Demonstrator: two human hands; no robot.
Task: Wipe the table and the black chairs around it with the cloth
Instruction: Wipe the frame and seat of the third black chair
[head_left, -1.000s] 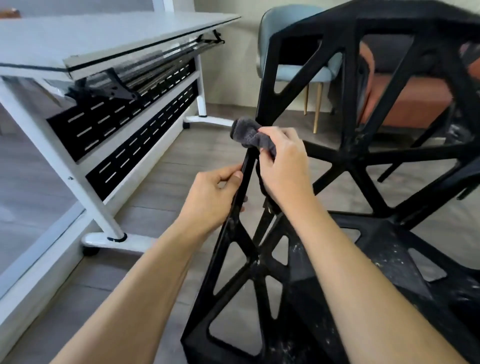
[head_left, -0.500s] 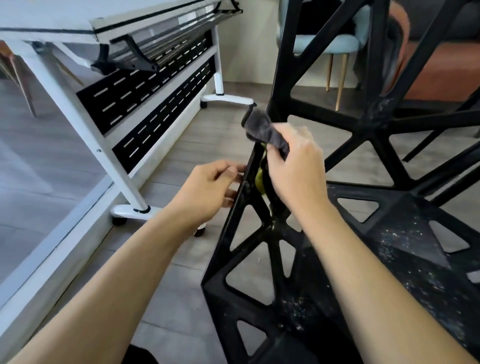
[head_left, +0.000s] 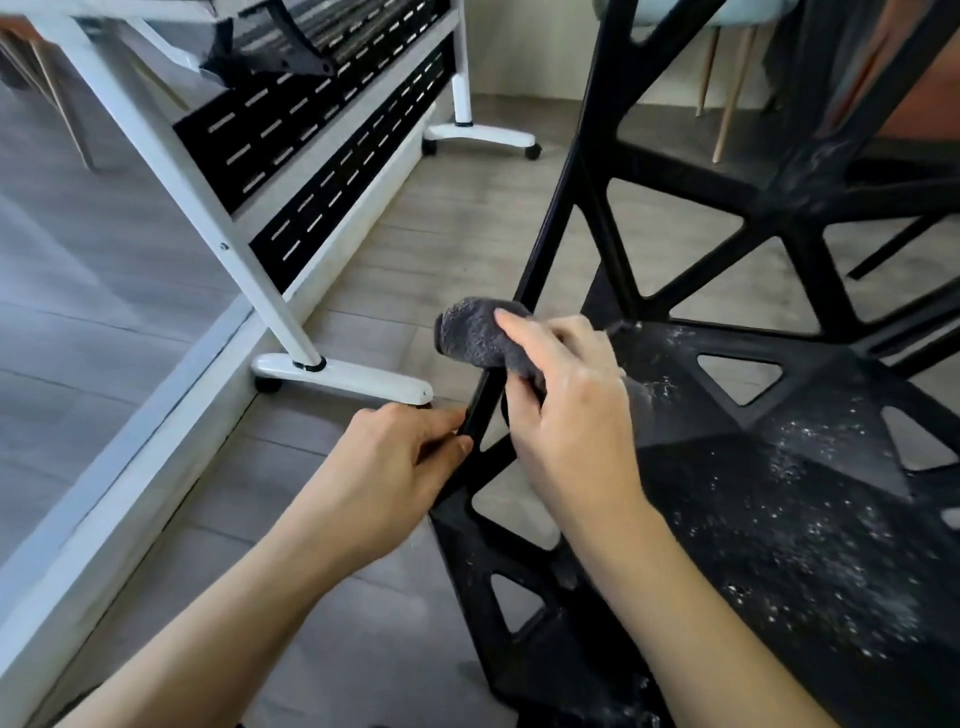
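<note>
The dark grey cloth (head_left: 480, 332) is gripped by the right hand (head_left: 566, 415) and pressed around the black chair's slanted strut (head_left: 540, 249), which is pinched lower down by the left hand (head_left: 395, 462), probably so the dusty black chair (head_left: 779, 519) is kept steady beside the white surface (head_left: 171, 140).

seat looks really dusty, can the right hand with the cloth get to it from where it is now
Probably yes. The right hand holds the cloth against the chair's side strut, right beside the speckled seat. Nothing lies between them, and the left hand only grips the strut lower down.
</note>
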